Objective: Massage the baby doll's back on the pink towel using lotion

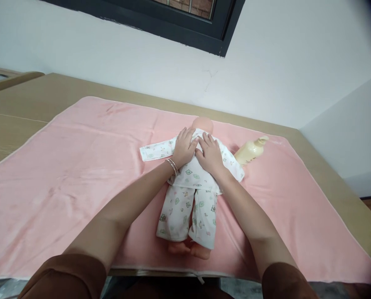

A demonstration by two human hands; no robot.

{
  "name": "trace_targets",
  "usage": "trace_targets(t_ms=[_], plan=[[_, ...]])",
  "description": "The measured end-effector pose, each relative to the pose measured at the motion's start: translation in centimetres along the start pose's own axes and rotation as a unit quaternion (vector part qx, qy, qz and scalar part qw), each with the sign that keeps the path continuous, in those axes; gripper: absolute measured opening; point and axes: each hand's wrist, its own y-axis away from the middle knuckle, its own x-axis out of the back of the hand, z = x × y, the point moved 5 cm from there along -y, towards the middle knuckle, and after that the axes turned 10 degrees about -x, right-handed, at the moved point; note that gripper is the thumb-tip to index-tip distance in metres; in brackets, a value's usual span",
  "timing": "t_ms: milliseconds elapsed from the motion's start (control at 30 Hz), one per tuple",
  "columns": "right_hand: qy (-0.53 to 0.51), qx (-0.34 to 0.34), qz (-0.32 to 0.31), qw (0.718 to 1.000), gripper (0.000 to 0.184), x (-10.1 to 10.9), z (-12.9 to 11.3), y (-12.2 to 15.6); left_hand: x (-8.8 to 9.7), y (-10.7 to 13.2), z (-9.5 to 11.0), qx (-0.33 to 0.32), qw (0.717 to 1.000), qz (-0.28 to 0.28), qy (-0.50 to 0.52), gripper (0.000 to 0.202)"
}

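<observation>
A baby doll (203, 124) in a white printed top (190, 178) and matching trousers (175, 211) lies with its head toward the wall and its bare feet toward me. My left hand (184, 147) rests flat on the upper part of the top, fingers stretched out, two thin bracelets at the wrist. Beside it, my right hand (210, 155) lies on the cloth too, fingers slightly spread. The thumbs nearly meet over the middle. One sleeve (157, 150) reaches out to the left; the other slants down to the right. The doll's face does not show.
Beneath the doll a pink blanket (88, 174) covers much of the wooden table (67, 89). A pale yellow pump bottle (250, 152) lies tilted near the right sleeve. Behind the table is a white wall (160, 74) with a dark window frame (173, 29).
</observation>
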Motion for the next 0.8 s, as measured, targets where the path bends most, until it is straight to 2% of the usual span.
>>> trace_targets(t_ms=[67,133,200,300,367,433,467,533,567,600,667,733,800], plan=[[0.004,0.004,-0.043,0.999,0.054,0.7,0.0,-0.2,0.0,-0.2,0.0,0.007,1.000,-0.015,-0.009,0.052],[0.004,0.001,-0.064,0.998,0.055,2.7,0.2,0.1,0.0,-0.5,0.1,0.012,0.999,-0.039,-0.014,0.045],[-0.016,-0.004,-0.056,0.998,0.058,6.1,0.7,0.9,0.0,-0.7,0.2,0.014,0.998,-0.061,-0.020,0.040],[-0.059,-0.012,-0.006,0.998,0.057,12.4,2.6,2.9,0.3,-1.1,1.0,0.025,0.995,-0.088,-0.047,0.041],[-0.038,-0.048,0.015,0.998,0.058,15.8,4.7,4.5,0.7,-1.1,2.4,0.039,0.990,-0.117,-0.074,0.043],[0.003,-0.108,0.045,0.993,0.060,18.4,7.4,5.8,1.2,-1.0,4.8,0.054,0.985,-0.147,-0.067,0.044],[0.014,-0.136,0.048,0.989,0.061,19.2,8.7,6.3,1.3,-0.9,6.3,0.060,0.985,-0.160,-0.033,0.042],[0.011,-0.184,0.037,0.982,0.062,19.9,11.1,6.8,1.1,-0.8,9.7,0.070,0.970,-0.198,0.122,0.035],[0.002,-0.200,0.026,0.979,0.062,19.8,12.1,6.7,0.7,-0.9,11.3,0.085,0.945,-0.213,0.233,0.036],[-0.005,-0.212,0.013,0.977,0.063,19.5,12.9,6.5,0.2,-1.1,12.6,0.108,0.907,-0.224,0.341,0.037],[-0.009,-0.213,-0.013,0.977,0.065,18.3,14.1,5.5,-1.4,-2.2,14.3,0.197,0.803,-0.215,0.519,0.043],[-0.002,-0.185,-0.040,0.982,0.066,16.7,14.7,4.3,-3.6,-3.7,14.6,0.293,0.717,-0.193,0.602,0.052],[0.008,-0.151,-0.055,0.987,0.065,15.2,14.9,3.1,-5.9,-5.2,14.3,0.360,0.665,-0.180,0.629,0.056]])
